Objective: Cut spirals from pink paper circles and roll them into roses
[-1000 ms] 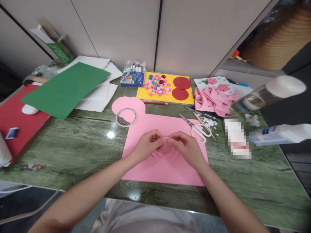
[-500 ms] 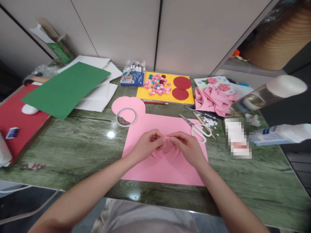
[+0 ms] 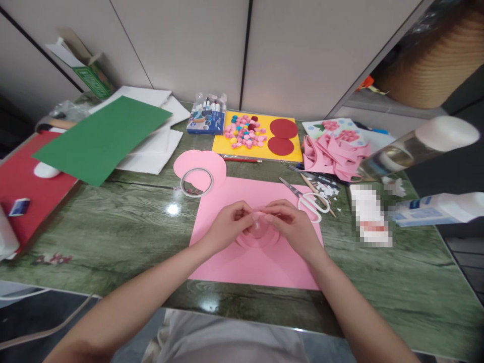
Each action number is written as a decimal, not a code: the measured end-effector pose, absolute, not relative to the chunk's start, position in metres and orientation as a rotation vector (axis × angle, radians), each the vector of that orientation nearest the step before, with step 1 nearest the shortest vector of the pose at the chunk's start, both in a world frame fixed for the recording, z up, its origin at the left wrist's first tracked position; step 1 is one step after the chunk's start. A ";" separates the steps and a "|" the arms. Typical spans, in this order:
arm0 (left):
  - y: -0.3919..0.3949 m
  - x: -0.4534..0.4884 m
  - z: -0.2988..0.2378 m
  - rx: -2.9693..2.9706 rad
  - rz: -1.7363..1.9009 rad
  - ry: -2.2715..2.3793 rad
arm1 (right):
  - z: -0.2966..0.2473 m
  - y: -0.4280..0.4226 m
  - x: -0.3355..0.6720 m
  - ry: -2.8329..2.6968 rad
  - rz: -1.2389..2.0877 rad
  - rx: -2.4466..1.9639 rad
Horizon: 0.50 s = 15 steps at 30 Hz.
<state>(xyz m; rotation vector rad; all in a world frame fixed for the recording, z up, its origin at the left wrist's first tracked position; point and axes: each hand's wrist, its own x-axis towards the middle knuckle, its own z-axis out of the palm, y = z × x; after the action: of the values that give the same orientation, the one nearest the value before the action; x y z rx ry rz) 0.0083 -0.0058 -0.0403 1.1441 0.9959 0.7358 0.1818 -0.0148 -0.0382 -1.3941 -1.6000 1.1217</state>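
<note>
Over a pink paper sheet point(image 3: 223, 267), my left hand point(image 3: 235, 222) pinches the left side of a small round piece of pink paper point(image 3: 259, 231). Its right side is between the closed thumb and fingers of my right hand point(image 3: 293, 224). The fingertips hide part of this piece, and a curved pink edge shows below them. Scissors with white handles point(image 3: 319, 217) lie at the sheet's upper right corner, beyond my right hand. Near the upper left corner, a ring-shaped roll of tape point(image 3: 183, 185) rests partly on pink paper circles point(image 3: 215, 164).
Small coloured pompoms point(image 3: 244, 133) and dark red circles point(image 3: 283, 129) lie on yellow paper point(image 3: 221, 148) at the back. Pink paper scraps point(image 3: 328, 156), a tilted clear bottle point(image 3: 401, 151) and a white bottle point(image 3: 434, 209) are at right. Green paper point(image 3: 106, 136) lies left.
The fingers of my right hand have shifted slightly on the pink paper piece. My left hand stays in nearly the same place, and nothing else has visibly moved.
</note>
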 end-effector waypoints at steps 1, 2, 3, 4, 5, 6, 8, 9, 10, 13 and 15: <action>-0.006 0.008 -0.041 1.148 0.739 0.994 | -0.038 -0.015 0.182 -1.597 1.138 -1.393; -0.006 0.008 -0.041 1.151 0.740 0.993 | -0.038 -0.015 0.182 -1.590 1.150 -1.390; -0.006 0.008 -0.041 1.154 0.739 0.992 | -0.039 -0.015 0.182 -1.582 1.154 -1.388; -0.006 0.008 -0.042 1.157 0.737 0.994 | -0.039 -0.015 0.181 -1.572 1.153 -1.386; -0.006 0.008 -0.042 1.159 0.736 0.995 | -0.039 -0.015 0.181 -1.563 1.152 -1.386; -0.006 0.008 -0.042 1.160 0.735 0.996 | -0.039 -0.015 0.181 -1.554 1.152 -1.387; -0.006 0.008 -0.043 1.159 0.733 0.996 | -0.040 -0.015 0.181 -1.536 1.158 -1.391; -0.006 0.008 -0.043 1.156 0.731 0.995 | -0.040 -0.015 0.181 -1.526 1.164 -1.395; -0.006 0.008 -0.043 1.153 0.729 0.995 | -0.041 -0.015 0.181 -1.515 1.170 -1.400; -0.006 0.008 -0.044 1.147 0.728 0.993 | -0.042 -0.015 0.181 -1.481 1.171 -1.419; -0.007 0.009 -0.045 1.149 0.728 0.989 | -0.043 -0.015 0.180 -1.467 1.170 -1.422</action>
<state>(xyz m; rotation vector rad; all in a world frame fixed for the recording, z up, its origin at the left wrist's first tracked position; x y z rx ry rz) 0.0086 -0.0067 -0.0445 1.1492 0.9887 0.7278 0.1804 -0.0148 -0.0433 -1.4219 -1.4667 1.1695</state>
